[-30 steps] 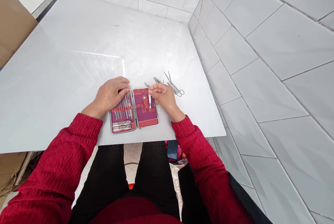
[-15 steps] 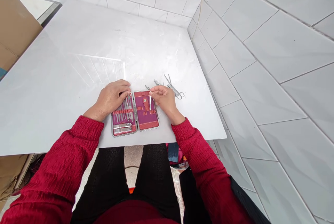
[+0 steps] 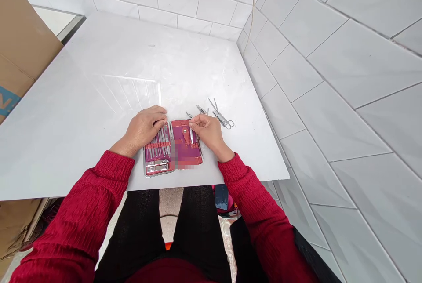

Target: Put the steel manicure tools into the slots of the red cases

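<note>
A manicure case (image 3: 201, 160) lies open like a book near the table's front edge. Its left half holds several slim metal tools under a red strap, with nail clippers (image 3: 157, 168) below them. My left hand (image 3: 143, 128) grips the top edge of that half, thumb on the case and fingers beyond it. Over the purple right half, my right hand (image 3: 209, 132) pinches a small silver manicure tool (image 3: 191, 136), pointing down beside a red snap tab (image 3: 186, 134). Its exact kind is too small to tell. Part of the right half is blurred by pixelation.
Beyond my right hand lie scissors (image 3: 224, 119) and a few other metal tools (image 3: 201, 109) on the white table (image 3: 99, 98). Tiled walls border the table at the back and right. A cardboard box (image 3: 23, 37) stands at the left.
The view has shifted slightly, so everything sits a little lower in it. Both hands keep their places at the case, and the small tool stays pinched in my right fingers.
</note>
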Available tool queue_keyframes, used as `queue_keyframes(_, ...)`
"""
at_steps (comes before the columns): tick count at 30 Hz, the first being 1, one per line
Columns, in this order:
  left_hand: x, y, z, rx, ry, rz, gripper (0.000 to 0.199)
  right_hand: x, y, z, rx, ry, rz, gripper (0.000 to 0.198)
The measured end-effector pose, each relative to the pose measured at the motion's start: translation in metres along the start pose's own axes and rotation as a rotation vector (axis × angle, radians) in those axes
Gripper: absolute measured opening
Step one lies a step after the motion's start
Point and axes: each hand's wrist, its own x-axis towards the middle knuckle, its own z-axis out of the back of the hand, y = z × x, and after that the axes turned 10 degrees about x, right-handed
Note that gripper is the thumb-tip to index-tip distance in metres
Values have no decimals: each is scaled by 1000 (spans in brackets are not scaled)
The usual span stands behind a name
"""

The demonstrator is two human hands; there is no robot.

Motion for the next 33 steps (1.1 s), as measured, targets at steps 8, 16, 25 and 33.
queue_keyframes(8, 0, -1, 0, -5, -9, -4, 38, -4, 5, -1, -235, 16, 39, 11)
queue_keyframes(16, 1, 0, -1, -1, -16, -14, 39, -6, 7, -1, -314, 28, 30, 14)
queue_keyframes(25, -1, -3, -3, 39, -13, 32, 39, -9, 13, -2, -346, 10, 30, 15)
queue_keyframes(33, -1, -4, -3, 48, -7, 40, 38, -6, 12, -5, -328, -21, 13, 11)
